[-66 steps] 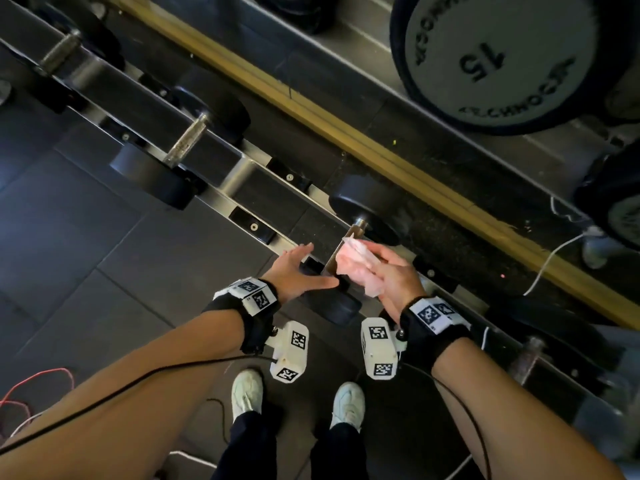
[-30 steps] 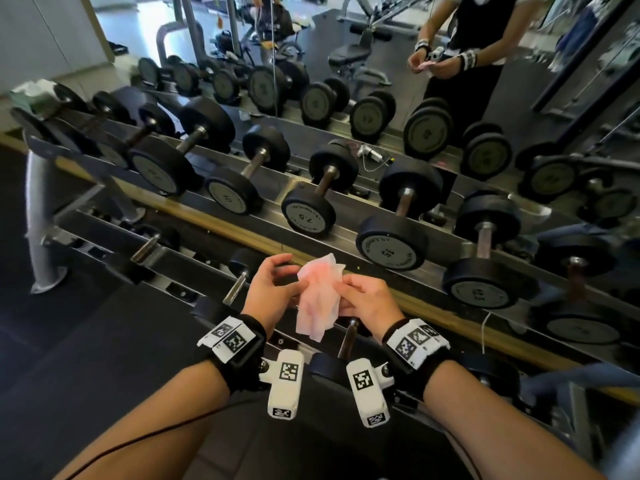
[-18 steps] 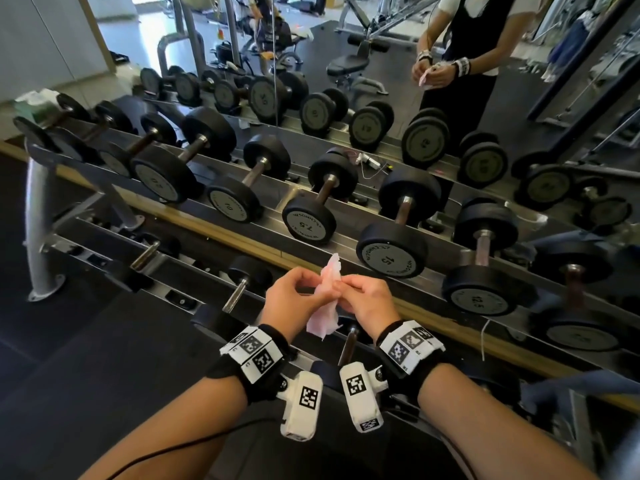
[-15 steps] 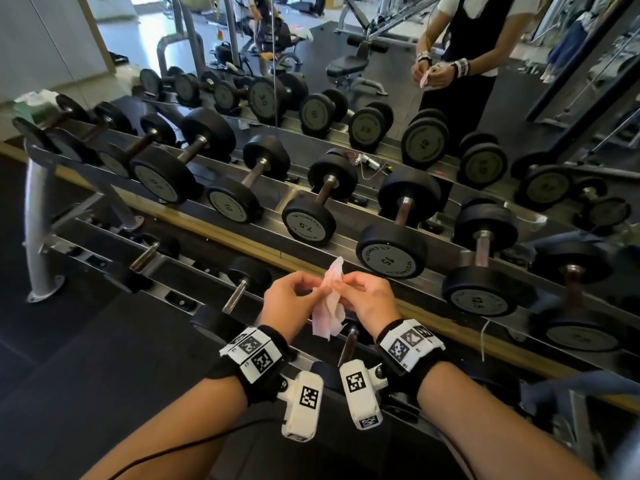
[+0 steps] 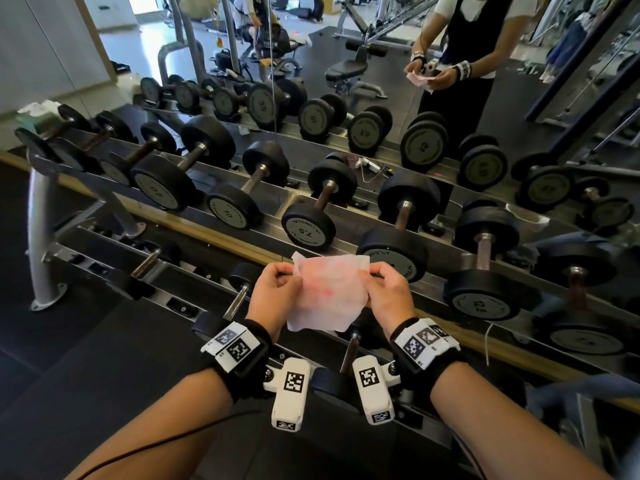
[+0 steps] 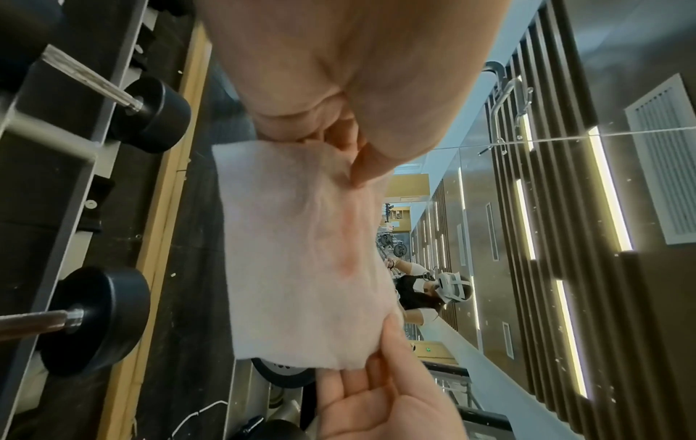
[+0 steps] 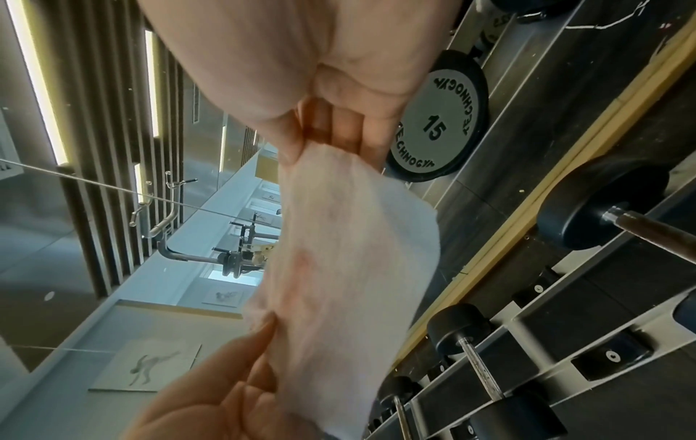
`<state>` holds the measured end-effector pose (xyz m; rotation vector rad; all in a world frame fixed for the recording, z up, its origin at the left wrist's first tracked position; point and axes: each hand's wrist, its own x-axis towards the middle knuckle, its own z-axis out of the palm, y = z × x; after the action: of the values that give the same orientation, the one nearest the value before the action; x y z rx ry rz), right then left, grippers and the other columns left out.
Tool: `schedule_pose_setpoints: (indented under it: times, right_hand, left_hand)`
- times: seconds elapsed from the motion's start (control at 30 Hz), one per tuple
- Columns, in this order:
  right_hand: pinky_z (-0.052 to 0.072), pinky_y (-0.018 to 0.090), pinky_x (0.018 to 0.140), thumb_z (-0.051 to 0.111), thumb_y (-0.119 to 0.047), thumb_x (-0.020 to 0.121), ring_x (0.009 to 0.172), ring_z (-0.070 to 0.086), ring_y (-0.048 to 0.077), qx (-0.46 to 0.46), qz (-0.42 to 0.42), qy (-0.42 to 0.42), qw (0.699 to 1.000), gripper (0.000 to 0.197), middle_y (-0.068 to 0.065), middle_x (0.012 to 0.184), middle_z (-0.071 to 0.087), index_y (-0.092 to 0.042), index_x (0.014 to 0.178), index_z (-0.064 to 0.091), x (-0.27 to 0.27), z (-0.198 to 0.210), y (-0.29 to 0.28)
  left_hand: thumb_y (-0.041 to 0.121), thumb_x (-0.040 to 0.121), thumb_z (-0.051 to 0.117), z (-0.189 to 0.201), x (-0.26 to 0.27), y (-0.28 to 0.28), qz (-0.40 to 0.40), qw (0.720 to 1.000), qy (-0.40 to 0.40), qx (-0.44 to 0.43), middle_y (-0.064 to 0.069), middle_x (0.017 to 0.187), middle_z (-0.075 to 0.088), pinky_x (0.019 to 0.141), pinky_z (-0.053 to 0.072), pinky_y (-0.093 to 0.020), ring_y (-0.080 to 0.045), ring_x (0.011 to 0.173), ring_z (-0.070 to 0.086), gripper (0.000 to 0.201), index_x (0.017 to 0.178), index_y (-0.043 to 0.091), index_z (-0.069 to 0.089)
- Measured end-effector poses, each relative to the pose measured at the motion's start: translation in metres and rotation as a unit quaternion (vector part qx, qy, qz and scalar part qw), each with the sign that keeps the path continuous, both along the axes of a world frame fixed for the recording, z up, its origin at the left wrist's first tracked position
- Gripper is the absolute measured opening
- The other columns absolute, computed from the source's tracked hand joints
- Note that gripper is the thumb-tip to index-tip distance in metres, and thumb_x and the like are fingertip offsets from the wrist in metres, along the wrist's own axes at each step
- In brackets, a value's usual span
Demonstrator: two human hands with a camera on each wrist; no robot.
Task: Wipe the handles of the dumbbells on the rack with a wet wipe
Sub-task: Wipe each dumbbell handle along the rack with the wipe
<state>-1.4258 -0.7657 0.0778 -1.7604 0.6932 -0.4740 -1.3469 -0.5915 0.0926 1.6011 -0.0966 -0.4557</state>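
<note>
The step in hand is judged to be the spreading and turning of the wet wipe [image 5: 327, 295] so that a cleaner face can be offered to the next handle; it would be done well if the sheet were kept taut between the two pinches, refolded with the stained side inward, and only then laid round a bar, so that grime is not carried from one handle to another; a firm pinch is advised, since a damp sheet held by its edges alone may slip or tear. The left hand [image 5: 275, 296] is closed on the wipe's left edge, thumb and curled fingers pinching it; the right hand [image 5: 389, 295] is likewise closed on the right edge, the cloth being caught between thumb and fingertips [image 7: 339, 131], as is confirmed in both wrist views. The wipe is thus held between the two sets of fingers, spread nearly flat and hanging below them, clear of the rack [image 5: 346, 199] and touching no dumbbell; it is seen to be thin, white and slightly translucent, with faint reddish-pink smears across its middle and a crumpled lower edge. Just beyond the fingers, on the upper shelf, the 7.5 dumbbell [image 5: 308, 228] and the 15 dumbbell [image 5: 393, 254] are found; below the wrists, on the lower shelf, a small dumbbell handle [image 5: 349, 351] is partly hidden; which handle is meant next cannot be told.
</note>
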Motion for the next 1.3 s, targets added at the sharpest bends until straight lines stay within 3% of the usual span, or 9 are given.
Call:
schedule_pose_setpoints:
  times: [0.17, 0.3, 0.43, 0.57, 0.73, 0.83, 0.9, 1.1, 1.3]
  right_hand:
    - [0.051, 0.012, 0.058, 0.055, -0.025, 0.098, 0.086, 0.069, 0.006, 0.037, 0.007, -0.058, 0.998, 0.033, -0.007, 0.102, 0.071, -0.05, 0.12, 0.055, -0.005, 0.009, 0.004]
    - [0.048, 0.007, 0.067, 0.047, -0.016, 0.101, 0.099, 0.062, 0.0, 0.005, 0.087, -0.046, 0.995, 0.038, -0.017, 0.112, 0.065, -0.045, 0.101, 0.072, -0.004, 0.014, 0.005]
    - [0.052, 0.014, 0.068, 0.059, -0.012, 0.091, 0.109, 0.058, 0.012, -0.012, 0.133, 0.032, 0.991, 0.036, -0.004, 0.122, 0.059, -0.037, 0.116, 0.064, -0.003, 0.012, -0.004]
    - [0.049, 0.018, 0.081, 0.077, -0.015, 0.08, 0.111, 0.057, 0.011, -0.02, 0.172, 0.066, 0.983, 0.053, -0.012, 0.121, 0.052, -0.04, 0.122, 0.059, -0.006, 0.007, -0.009]
    - [0.056, 0.022, 0.078, 0.073, -0.007, 0.082, 0.107, 0.064, 0.011, 0.042, 0.188, 0.054, 0.98, 0.045, -0.009, 0.113, 0.065, -0.042, 0.109, 0.064, -0.008, 0.006, -0.012]
    - [0.049, 0.023, 0.088, 0.068, -0.009, 0.086, 0.108, 0.058, 0.005, -0.052, 0.223, 0.097, 0.969, 0.037, -0.015, 0.112, 0.061, -0.038, 0.109, 0.067, -0.008, 0.014, -0.014]
    - [0.041, 0.019, 0.087, 0.064, -0.009, 0.087, 0.107, 0.053, 0.003, -0.114, 0.25, 0.126, 0.953, 0.035, -0.016, 0.111, 0.054, -0.037, 0.108, 0.068, -0.008, 0.019, -0.013]
    - [0.033, 0.012, 0.078, 0.082, -0.033, 0.074, 0.104, 0.042, -0.001, -0.092, 0.261, 0.129, 0.952, 0.028, -0.019, 0.108, 0.034, -0.038, 0.098, 0.068, -0.009, 0.015, 0.0]
    - [0.032, 0.019, 0.08, 0.082, -0.037, 0.075, 0.099, 0.035, 0.005, -0.276, 0.184, 0.072, 0.941, 0.014, -0.01, 0.101, 0.04, -0.027, 0.083, 0.076, -0.003, 0.0, 0.006]
  left_hand:
    - [0.013, 0.1, 0.052, 0.0, 0.0, 0.001, -0.061, 0.997, -0.018, -0.041, -0.003, 0.116, 0.067, 0.09, 0.056, -0.045, -0.021, 0.106, 0.067, 0.049, 0.136, 0.046, 0.047]
    - [0.009, 0.092, 0.064, 0.0, -0.003, -0.002, -0.094, 0.995, 0.003, -0.044, 0.003, 0.127, 0.063, 0.096, 0.055, -0.045, -0.018, 0.116, 0.061, 0.038, 0.111, 0.04, 0.072]
    - [-0.006, 0.091, 0.057, -0.004, 0.003, -0.002, -0.067, 0.984, 0.103, -0.13, -0.007, 0.126, 0.065, 0.083, 0.059, -0.041, -0.025, 0.11, 0.068, 0.05, 0.127, 0.027, 0.065]
    - [-0.009, 0.084, 0.064, -0.008, 0.007, 0.002, -0.088, 0.969, 0.146, -0.176, -0.009, 0.13, 0.061, 0.086, 0.058, -0.047, -0.03, 0.113, 0.066, 0.059, 0.133, 0.023, 0.061]
    - [-0.011, 0.075, 0.073, -0.004, 0.007, 0.006, -0.111, 0.993, -0.01, -0.045, 0.007, 0.144, 0.043, 0.102, 0.05, -0.051, -0.022, 0.13, 0.049, 0.074, 0.129, 0.037, 0.061]
    - [-0.003, 0.079, 0.074, 0.001, 0.006, 0.009, -0.145, 0.972, -0.166, 0.083, 0.018, 0.154, 0.03, 0.112, 0.041, -0.046, -0.016, 0.14, 0.038, 0.076, 0.137, 0.042, 0.053]
    - [-0.001, 0.081, 0.073, 0.004, 0.004, 0.01, -0.157, 0.956, -0.219, 0.118, 0.022, 0.152, 0.033, 0.108, 0.046, -0.045, -0.022, 0.131, 0.05, 0.069, 0.134, 0.04, 0.056]
    - [0.0, 0.082, 0.072, 0.01, -0.004, 0.01, -0.134, 0.958, -0.242, 0.078, 0.02, 0.138, 0.052, 0.107, 0.047, -0.034, 0.003, 0.123, 0.052, 0.058, 0.129, 0.033, 0.061]
    - [0.009, 0.086, 0.073, 0.006, -0.005, 0.011, -0.129, 0.957, -0.216, 0.143, 0.009, 0.118, 0.067, 0.101, 0.05, -0.029, -0.005, 0.105, 0.061, 0.046, 0.117, 0.041, 0.062]
